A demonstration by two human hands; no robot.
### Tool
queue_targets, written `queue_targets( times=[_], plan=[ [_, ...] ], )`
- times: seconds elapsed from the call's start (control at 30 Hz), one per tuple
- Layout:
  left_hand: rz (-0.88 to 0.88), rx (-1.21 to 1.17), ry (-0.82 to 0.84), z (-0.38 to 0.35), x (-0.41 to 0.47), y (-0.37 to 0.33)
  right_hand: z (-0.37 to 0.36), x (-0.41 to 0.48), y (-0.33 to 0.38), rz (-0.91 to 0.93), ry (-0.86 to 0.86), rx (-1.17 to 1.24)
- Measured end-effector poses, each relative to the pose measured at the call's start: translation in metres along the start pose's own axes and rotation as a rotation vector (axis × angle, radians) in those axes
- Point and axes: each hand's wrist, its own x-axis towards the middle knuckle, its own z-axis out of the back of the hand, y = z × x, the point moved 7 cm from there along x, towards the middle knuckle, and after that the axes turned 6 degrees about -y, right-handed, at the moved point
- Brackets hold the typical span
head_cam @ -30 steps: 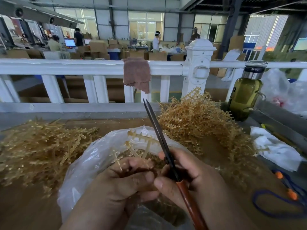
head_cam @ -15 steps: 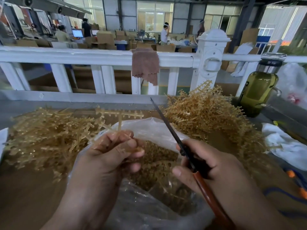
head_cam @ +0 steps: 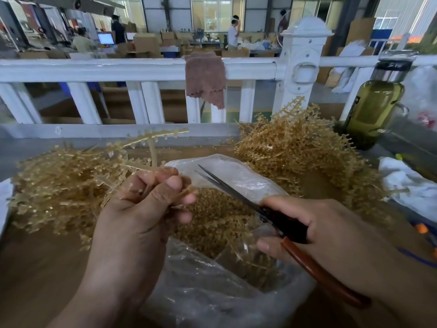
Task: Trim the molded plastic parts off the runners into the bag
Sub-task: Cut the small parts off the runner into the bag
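My left hand (head_cam: 144, 209) grips a tan plastic runner (head_cam: 151, 143) whose toothed branch sticks up and left above the fingers. My right hand (head_cam: 314, 228) holds scissors (head_cam: 238, 197) with reddish-brown handles; the blades are slightly apart and point up-left toward the runner, a short gap away. Below both hands lies an open clear plastic bag (head_cam: 212, 292) holding many small tan parts (head_cam: 212, 218). One heap of tan runners (head_cam: 59, 183) lies on the left and another heap (head_cam: 300, 157) on the right.
The brown worktable (head_cam: 35, 268) ends at a white railing (head_cam: 132, 69) with a brown cloth (head_cam: 205, 76) draped over it. A green glass bottle (head_cam: 373, 107) stands at the right. White cloth (head_cam: 409, 183) and blue-orange cords (head_cam: 423, 233) lie at the right edge.
My left hand lifted the runner up and left, away from the scissors. The scissors tilted lower over the bag and their blades parted slightly. The camera moved closer.
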Motion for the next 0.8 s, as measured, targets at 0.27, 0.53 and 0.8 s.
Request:
queue_targets(
  times=[0.27,0.53,0.8],
  plan=[
    [0.049,-0.037,0.02,-0.004,-0.001,0.004,0.002,0.0,-0.003,-0.013,-0.001,-0.016],
    [0.082,-0.009,0.022,0.0,-0.001,0.008,-0.008,-0.001,0.003,0.043,0.017,-0.051],
    [0.076,-0.01,0.041,-0.005,-0.003,0.008,-0.012,0.001,0.006,0.076,0.015,-0.038]
  ],
)
